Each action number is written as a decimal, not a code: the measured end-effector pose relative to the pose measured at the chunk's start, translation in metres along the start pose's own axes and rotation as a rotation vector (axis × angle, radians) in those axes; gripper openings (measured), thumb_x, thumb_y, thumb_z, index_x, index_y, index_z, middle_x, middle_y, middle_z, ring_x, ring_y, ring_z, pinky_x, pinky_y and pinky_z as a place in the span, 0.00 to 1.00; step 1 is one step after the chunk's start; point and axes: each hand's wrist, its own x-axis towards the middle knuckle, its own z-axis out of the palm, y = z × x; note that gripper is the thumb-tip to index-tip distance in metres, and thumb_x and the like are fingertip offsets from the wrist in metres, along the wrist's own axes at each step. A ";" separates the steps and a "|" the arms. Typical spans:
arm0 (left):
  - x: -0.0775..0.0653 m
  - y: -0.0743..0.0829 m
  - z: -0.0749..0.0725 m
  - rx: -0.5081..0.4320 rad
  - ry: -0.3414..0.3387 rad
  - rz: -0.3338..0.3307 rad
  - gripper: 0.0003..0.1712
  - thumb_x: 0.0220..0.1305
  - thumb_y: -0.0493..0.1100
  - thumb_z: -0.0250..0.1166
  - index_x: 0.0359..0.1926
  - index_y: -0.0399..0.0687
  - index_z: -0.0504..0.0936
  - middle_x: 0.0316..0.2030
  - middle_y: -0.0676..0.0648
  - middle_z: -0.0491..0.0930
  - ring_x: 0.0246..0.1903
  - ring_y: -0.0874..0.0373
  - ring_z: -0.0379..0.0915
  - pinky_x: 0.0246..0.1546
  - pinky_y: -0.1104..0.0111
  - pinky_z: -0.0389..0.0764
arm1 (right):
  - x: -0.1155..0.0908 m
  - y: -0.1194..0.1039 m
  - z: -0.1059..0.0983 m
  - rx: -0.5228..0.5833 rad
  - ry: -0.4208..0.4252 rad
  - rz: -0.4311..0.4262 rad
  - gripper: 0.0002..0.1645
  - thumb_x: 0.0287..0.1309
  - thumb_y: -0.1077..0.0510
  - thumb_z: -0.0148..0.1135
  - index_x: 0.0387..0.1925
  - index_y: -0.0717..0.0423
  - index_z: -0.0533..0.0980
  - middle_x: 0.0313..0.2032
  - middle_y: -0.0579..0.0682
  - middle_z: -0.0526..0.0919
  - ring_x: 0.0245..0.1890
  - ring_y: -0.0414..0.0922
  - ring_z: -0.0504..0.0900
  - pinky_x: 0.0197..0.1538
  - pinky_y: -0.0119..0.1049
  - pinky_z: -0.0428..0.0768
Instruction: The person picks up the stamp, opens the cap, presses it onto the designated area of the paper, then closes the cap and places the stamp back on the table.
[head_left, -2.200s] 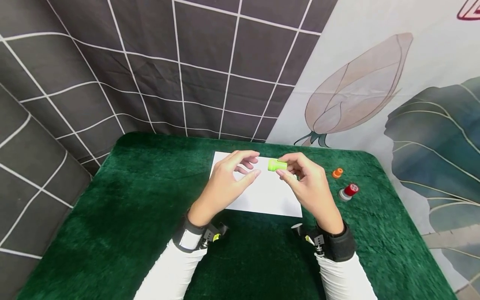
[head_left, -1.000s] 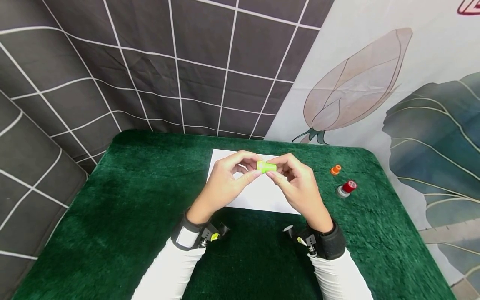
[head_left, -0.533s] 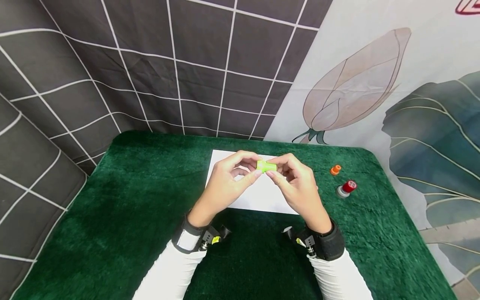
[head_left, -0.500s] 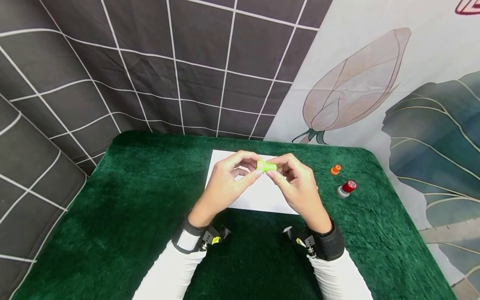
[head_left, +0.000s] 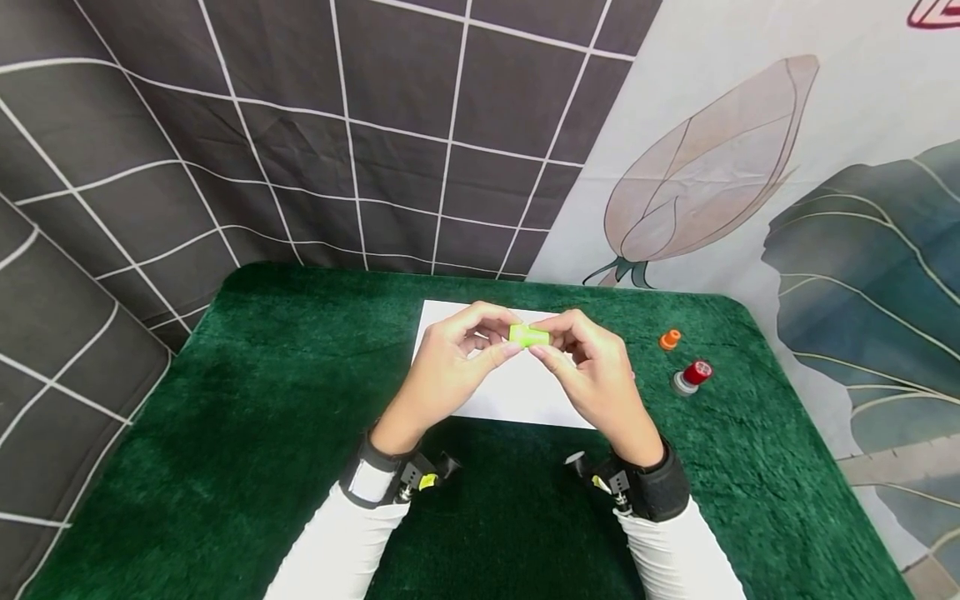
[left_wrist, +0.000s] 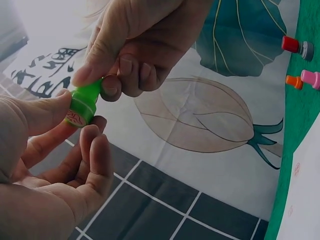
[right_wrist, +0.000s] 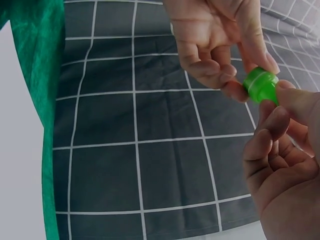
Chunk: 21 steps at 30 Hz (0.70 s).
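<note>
A small bright green stamp [head_left: 529,335] is held up between both hands, above the white paper. My left hand [head_left: 442,362] pinches its wider end between thumb and forefinger. My right hand [head_left: 600,375] pinches the narrower handle end with thumb and fingertips. In the left wrist view, the stamp [left_wrist: 82,106] has a pale seam round its wide part, and its end face shows a red pattern. The right wrist view shows the green stamp [right_wrist: 261,85] bridging the two hands, their other fingers loosely curled.
White paper [head_left: 517,400] lies on the green cloth [head_left: 300,375], with faint red marks [left_wrist: 297,170] on it. To the right stand an orange stamp [head_left: 670,339] and a red stamp with a grey base [head_left: 692,377]. A pink stamp [left_wrist: 311,78] shows in the left wrist view.
Earlier the right hand alone held the green stamp, with the left hand apart from it. The right hand has moved left, and the left fingers now grip the stamp's wide end too.
</note>
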 end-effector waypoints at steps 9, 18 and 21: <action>0.001 0.001 -0.007 -0.065 0.020 -0.018 0.14 0.61 0.38 0.68 0.47 0.40 0.81 0.41 0.45 0.82 0.41 0.57 0.77 0.46 0.63 0.85 | 0.000 -0.002 -0.005 0.008 0.030 -0.055 0.16 0.51 0.73 0.67 0.42 0.61 0.79 0.28 0.48 0.78 0.22 0.39 0.69 0.19 0.30 0.64; 0.001 0.005 -0.037 -0.047 0.146 0.025 0.15 0.57 0.34 0.70 0.47 0.38 0.82 0.41 0.43 0.83 0.39 0.56 0.78 0.44 0.71 0.85 | 0.000 -0.001 -0.018 0.039 0.088 -0.007 0.15 0.52 0.74 0.65 0.43 0.63 0.79 0.29 0.51 0.79 0.21 0.40 0.68 0.19 0.29 0.66; 0.001 0.007 -0.043 -0.044 0.166 0.034 0.15 0.57 0.33 0.69 0.47 0.37 0.82 0.42 0.42 0.83 0.39 0.55 0.78 0.43 0.74 0.84 | 0.001 0.000 -0.017 0.063 0.087 0.015 0.14 0.54 0.74 0.64 0.43 0.65 0.78 0.29 0.51 0.79 0.22 0.40 0.70 0.20 0.28 0.69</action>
